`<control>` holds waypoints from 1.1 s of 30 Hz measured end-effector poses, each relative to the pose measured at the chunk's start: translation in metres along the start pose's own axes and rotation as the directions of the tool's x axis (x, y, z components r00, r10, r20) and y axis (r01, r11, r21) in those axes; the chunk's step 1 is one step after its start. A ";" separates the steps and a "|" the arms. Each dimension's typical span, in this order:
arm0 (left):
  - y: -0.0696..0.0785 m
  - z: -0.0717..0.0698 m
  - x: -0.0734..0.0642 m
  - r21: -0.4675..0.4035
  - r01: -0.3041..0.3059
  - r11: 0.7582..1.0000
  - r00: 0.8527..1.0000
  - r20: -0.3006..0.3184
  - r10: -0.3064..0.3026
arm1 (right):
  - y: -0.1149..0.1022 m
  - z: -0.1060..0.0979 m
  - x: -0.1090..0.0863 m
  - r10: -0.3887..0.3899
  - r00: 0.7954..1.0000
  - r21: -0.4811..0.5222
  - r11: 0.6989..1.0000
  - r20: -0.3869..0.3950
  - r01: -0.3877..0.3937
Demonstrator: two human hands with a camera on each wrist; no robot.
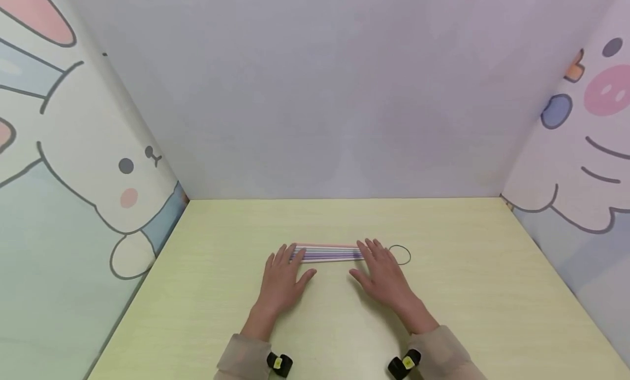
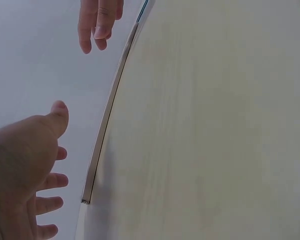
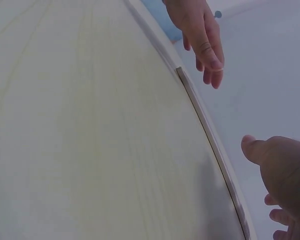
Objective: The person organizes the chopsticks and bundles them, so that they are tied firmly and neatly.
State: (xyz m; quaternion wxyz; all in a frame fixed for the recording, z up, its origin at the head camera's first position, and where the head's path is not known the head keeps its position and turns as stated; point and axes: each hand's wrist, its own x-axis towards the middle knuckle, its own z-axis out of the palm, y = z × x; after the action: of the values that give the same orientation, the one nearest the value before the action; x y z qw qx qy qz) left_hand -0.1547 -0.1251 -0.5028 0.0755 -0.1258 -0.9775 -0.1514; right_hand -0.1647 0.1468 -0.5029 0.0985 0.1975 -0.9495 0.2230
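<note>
A row of several thin, straight sticks [image 1: 330, 252], one pinkish and others white, grey and purple, lies side by side across the table in the head view. My left hand [image 1: 282, 281] is at their left end, fingers extended and thumb out to the side. Over the right end is my right hand [image 1: 386, 279], spread in the same way; the fingers of both hands hide the tips. Just beyond the right fingers lies a thin dark ring [image 1: 410, 254]. In the left wrist view the nearest stick [image 2: 103, 127] shows as a long pale strip.
The pale wood-grain table [image 1: 467, 303] reaches back to a plain grey wall [image 1: 339, 95]. Side panels carry cartoon prints, a rabbit [image 1: 88, 128] on the left and a pig-snouted figure [image 1: 581, 167] on the right. Each sleeve cuff has a small black device [image 1: 280, 363] beside it.
</note>
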 end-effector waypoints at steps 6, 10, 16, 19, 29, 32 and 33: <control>0.003 0.002 0.006 -0.004 -0.012 1.000 1.000 0.002 0.012 | 0.000 0.004 0.004 -0.024 1.000 0.005 1.000 -0.018 0.025; 0.005 0.003 0.008 -0.012 -0.023 1.000 1.000 0.003 0.023 | -0.001 0.006 0.007 -0.047 0.998 0.012 0.999 -0.037 0.048; 0.006 0.006 0.013 0.006 -0.054 0.999 0.999 0.008 0.054 | -0.002 0.011 0.012 -0.062 0.996 0.029 0.997 -0.068 0.065; 0.006 0.007 0.016 0.015 -0.055 0.998 0.998 0.016 0.055 | -0.002 0.012 0.014 -0.066 0.995 0.033 0.997 -0.069 0.068; 0.010 0.013 0.026 0.006 -0.071 0.997 0.997 0.042 0.071 | -0.006 0.016 0.019 -0.069 0.996 0.030 0.997 -0.051 0.070; 0.012 0.014 0.029 0.005 -0.070 0.998 0.996 0.055 0.070 | -0.007 0.017 0.021 -0.068 0.997 0.020 0.997 -0.045 0.069; 0.012 0.014 0.029 0.005 -0.070 0.998 0.996 0.060 0.070 | -0.007 0.017 0.021 -0.068 0.997 0.014 0.998 -0.042 0.069</control>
State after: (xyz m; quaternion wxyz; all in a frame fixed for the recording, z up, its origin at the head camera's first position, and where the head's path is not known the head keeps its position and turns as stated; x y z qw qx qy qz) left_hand -0.1811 -0.1031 -0.5076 0.0520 -0.1642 -0.9748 -0.1416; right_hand -0.1827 0.1263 -0.5098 0.1243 0.2260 -0.9382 0.2309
